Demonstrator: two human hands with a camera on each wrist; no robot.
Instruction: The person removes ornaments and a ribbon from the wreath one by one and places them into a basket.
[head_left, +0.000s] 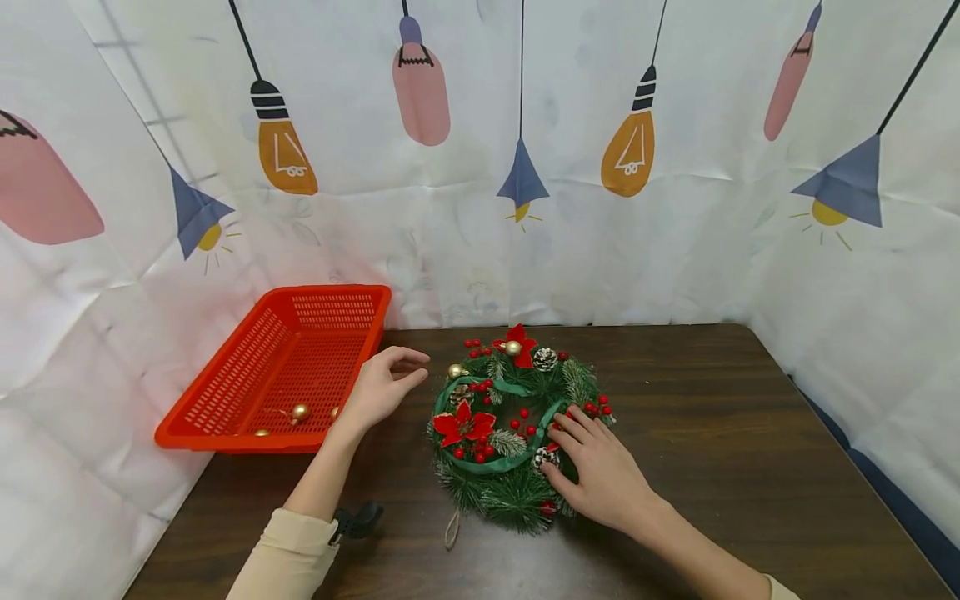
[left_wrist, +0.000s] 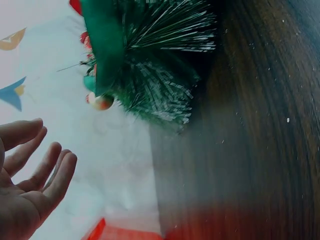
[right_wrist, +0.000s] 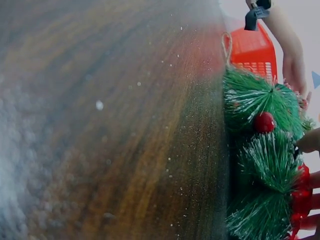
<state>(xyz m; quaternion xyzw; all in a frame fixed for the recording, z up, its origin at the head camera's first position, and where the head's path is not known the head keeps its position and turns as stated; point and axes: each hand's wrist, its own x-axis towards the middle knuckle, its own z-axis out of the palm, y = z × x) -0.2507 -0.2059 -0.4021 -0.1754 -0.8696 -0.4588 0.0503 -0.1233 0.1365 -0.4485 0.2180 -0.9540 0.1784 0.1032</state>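
Note:
A green Christmas wreath [head_left: 517, 500] lies on the table, decorated with red poinsettias [head_left: 463, 425], red berries, frosted pine cones [head_left: 545, 359] and gold baubles [head_left: 455, 371]. Green ribbon [head_left: 480, 467] loops over its front. My right hand [head_left: 596, 475] rests on the wreath's right side with fingers spread; its fingers [right_wrist: 312, 141] touch the decorations in the right wrist view. Between the basket and the wreath hovers my left hand [head_left: 381, 390], apart from both. Its fingers are loosely bent, and nothing is held in the left wrist view.
A red plastic basket [head_left: 183, 436] stands at the table's left, holding a few small gold baubles [head_left: 301, 413]. A twine loop [head_left: 452, 531] sticks out from the wreath's near edge. Behind the dark wooden table [head_left: 712, 433] hangs a white curtain [head_left: 465, 250] with printed lamps.

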